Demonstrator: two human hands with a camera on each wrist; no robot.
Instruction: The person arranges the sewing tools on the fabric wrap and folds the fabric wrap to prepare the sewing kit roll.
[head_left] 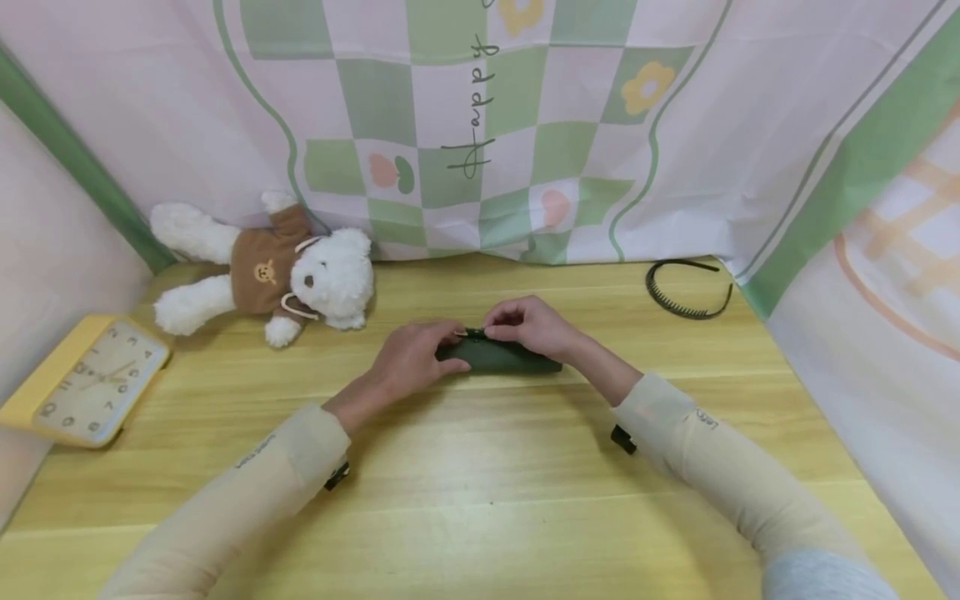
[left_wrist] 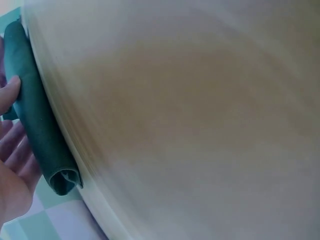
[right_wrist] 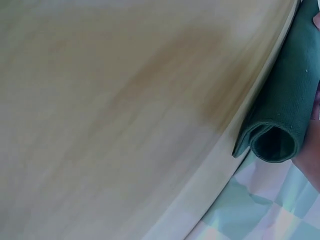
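Note:
A dark green roll [head_left: 510,357], made of a leather-like or cloth sheet, lies crosswise on the table. A small dark fastening with shiny bits [head_left: 475,333] sits along its far edge. My left hand [head_left: 408,358] grips the roll's left part, thumb on the near side. From the right, my right hand [head_left: 536,327] pinches at the far edge beside the fastening; its fingertips are partly hidden. The left wrist view shows one hollow end of the green roll [left_wrist: 37,110], with a thumb pressed on it. In the right wrist view, the roll [right_wrist: 282,95] shows its other open, coiled end.
A white plush bear [head_left: 333,275] in a brown top lies at the back left. Left of it stands a yellow clock [head_left: 97,379]. A black toothed headband [head_left: 678,312] rests at the back right. Behind the wooden table [head_left: 480,483] hangs a checked cloth [head_left: 450,100].

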